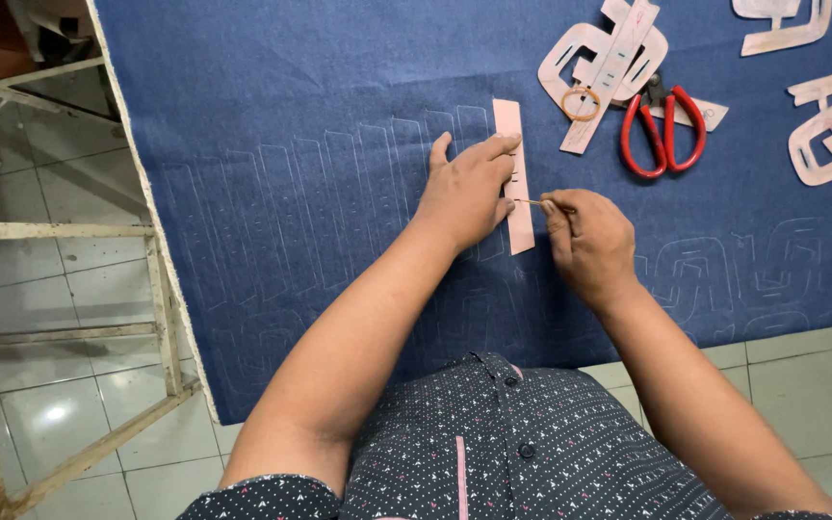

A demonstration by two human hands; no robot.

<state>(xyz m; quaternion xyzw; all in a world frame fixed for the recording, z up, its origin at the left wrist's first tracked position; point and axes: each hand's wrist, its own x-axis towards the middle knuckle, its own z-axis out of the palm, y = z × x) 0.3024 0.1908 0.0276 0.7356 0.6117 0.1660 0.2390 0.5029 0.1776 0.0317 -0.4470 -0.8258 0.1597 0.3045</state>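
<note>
We press our left hand (469,188) flat on the pink strip template (513,173), open grip. Our right hand (589,241), just right of the strip, pinches a thin marking stick (530,201) touching its edge. The blue denim (320,116) left of the strip is free; red scissors (664,130) lie up-right.

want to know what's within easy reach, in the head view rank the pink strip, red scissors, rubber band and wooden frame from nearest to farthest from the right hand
From the right hand:
1. Pink strip, just left, under the left hand.
2. Rubber band, up on the card templates.
3. Red scissors, upper right; close to the band, roughly tied.
4. Wooden frame, far left, off the blue cloth.
</note>
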